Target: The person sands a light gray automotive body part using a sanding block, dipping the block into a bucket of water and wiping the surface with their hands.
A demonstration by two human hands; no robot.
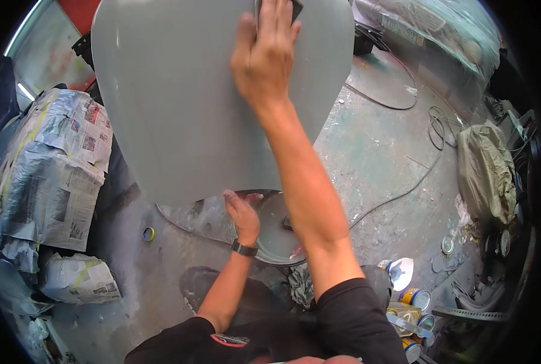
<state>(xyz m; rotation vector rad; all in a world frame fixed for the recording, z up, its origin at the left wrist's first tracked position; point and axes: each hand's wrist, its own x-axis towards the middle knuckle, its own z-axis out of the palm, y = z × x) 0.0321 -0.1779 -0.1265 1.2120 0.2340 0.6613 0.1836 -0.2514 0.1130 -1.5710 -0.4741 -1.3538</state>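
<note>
A large, smooth grey panel (179,103) with rounded edges, like a vehicle body panel, spreads out in front of me. My right hand (267,57) lies on its far part, fingers stretched forward and wrapped over a dark flat sanding block (296,8). The block is partly hidden under the fingers and cut off by the top of the view. At the panel's near edge is my left hand (243,215), thumb and fingers apart with nothing in them. Whether it touches the edge I cannot tell. A dark watch (245,249) is on that wrist.
Below the panel's near edge sits a round, dark-rimmed thing (270,242). Newspaper-covered objects (58,176) stand left, beside a tape roll (148,233) on the floor. A cable (397,197) crosses the floor right; several paint cans (416,297) stand near right. A plastic-draped vehicle (440,30) is far right.
</note>
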